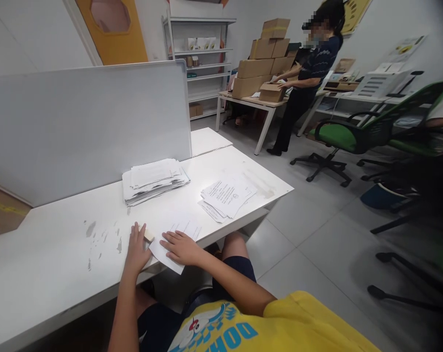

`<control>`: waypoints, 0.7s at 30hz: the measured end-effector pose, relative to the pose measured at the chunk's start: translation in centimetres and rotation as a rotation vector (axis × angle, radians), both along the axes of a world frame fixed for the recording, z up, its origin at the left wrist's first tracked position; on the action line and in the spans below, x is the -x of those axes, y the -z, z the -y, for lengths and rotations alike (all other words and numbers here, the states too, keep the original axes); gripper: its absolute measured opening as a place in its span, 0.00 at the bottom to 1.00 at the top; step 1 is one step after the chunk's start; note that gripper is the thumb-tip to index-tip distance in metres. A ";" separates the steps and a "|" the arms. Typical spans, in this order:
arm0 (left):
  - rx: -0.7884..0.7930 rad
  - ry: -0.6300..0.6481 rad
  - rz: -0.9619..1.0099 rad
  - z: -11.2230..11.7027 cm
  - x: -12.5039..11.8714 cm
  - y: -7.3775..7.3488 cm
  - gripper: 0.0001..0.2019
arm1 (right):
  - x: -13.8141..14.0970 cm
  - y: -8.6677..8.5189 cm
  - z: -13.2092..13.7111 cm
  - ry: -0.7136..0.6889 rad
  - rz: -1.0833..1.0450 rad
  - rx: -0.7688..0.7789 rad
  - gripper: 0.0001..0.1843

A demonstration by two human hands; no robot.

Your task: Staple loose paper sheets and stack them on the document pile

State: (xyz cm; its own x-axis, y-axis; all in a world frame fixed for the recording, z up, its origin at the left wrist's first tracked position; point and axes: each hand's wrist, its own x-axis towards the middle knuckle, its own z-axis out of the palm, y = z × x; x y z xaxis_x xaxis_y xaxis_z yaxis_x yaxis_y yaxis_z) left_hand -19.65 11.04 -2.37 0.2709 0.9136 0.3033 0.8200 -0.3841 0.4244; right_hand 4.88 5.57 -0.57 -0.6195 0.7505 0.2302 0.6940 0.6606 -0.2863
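Paper (175,264) under right hand (182,248), corner pointing off desk (56,254); long axis unclear.

So the desk (53,264) is smooth white laminate-looking stuff with a soft sheen, except for dull grey scuffed patches. Loose sheet (166,258) is plain matt paper, same as the stack (151,173). Little block (148,235) could be bare wood, but it's too small to swear to. Shirt (291,318) is soft matt cloth, boxes (256,68) are dull brown cardboard, shelf (203,51) looks like painted metal, and the floor (317,244) is smooth, faintly shiny tile.
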 end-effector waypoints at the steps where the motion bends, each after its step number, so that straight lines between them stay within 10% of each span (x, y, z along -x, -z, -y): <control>1: 0.002 0.015 0.019 0.0 0.2 0.0 0.33 | 0.0 0.0 0.0 0.002 -0.003 -0.001 0.28; 21: 0.021 0.049 0.081 0.8 -0.4 -0.6 0.27 | 1.3 -0.7 -0.9 -0.012 -0.049 -0.021 0.27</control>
